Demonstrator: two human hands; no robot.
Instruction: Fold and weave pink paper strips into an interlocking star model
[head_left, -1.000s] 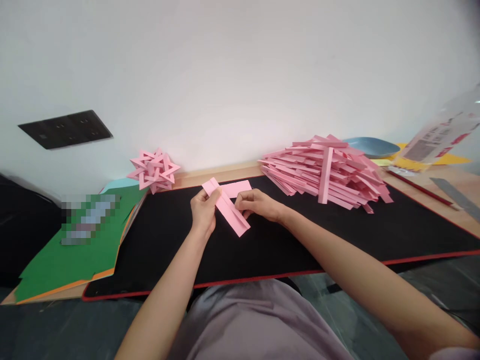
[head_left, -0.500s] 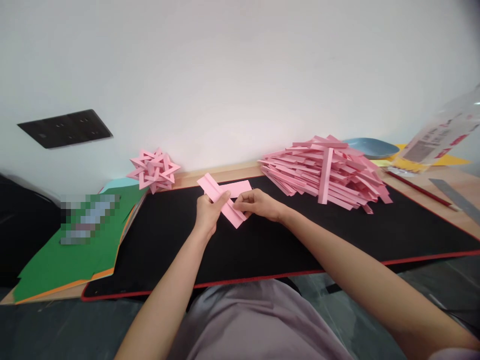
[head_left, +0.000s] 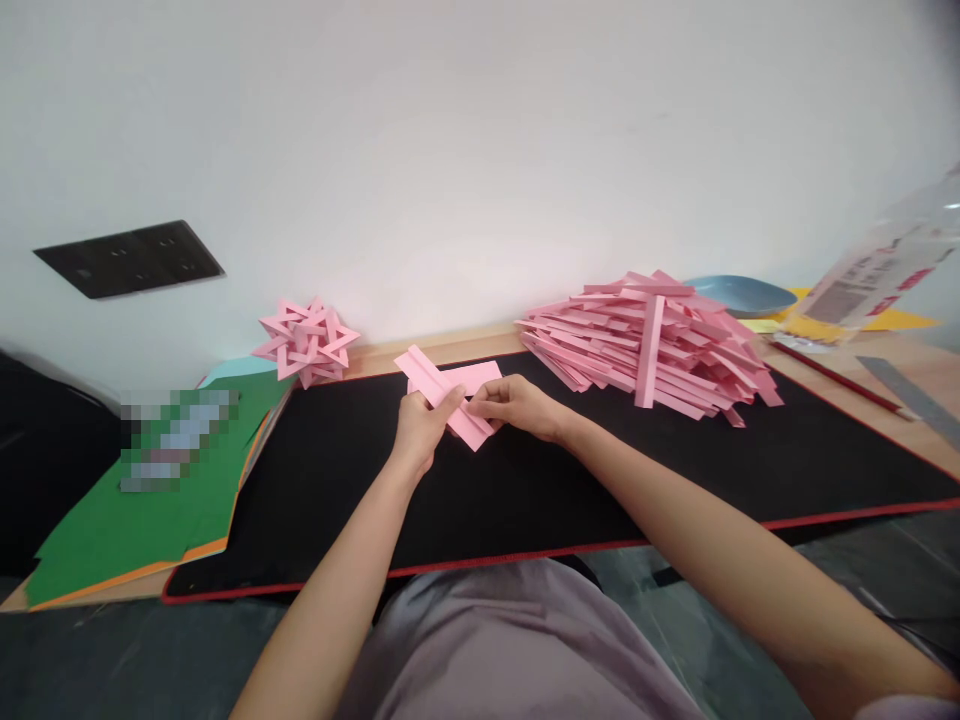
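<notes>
Two pink folded paper strips are held crossed between my hands above the black mat (head_left: 525, 500). The front paper strip (head_left: 421, 370) slants from upper left to lower right and has lengthwise creases. Behind it lies the other paper strip (head_left: 484, 374), pointing right. My left hand (head_left: 421, 430) is closed on the strips, its thumb pressing on the front one. At the lower right part of the front strip my right hand (head_left: 517, 405) pinches with thumb and forefinger; its fingertips partly hide the paper there.
A pink folded paper star (head_left: 307, 340) stands at the back left. At the back right is a large heap of pink paper strips (head_left: 645, 345). Green paper sheets (head_left: 150, 530) lie left; a blue dish (head_left: 742, 295), plastic bottle (head_left: 885, 270), red pencil (head_left: 840, 375) and ruler (head_left: 911, 395) are right.
My left thumb has shifted slightly right along the front strip, and the strip's lower end has risen a little. The right hand stays nearly in place.
</notes>
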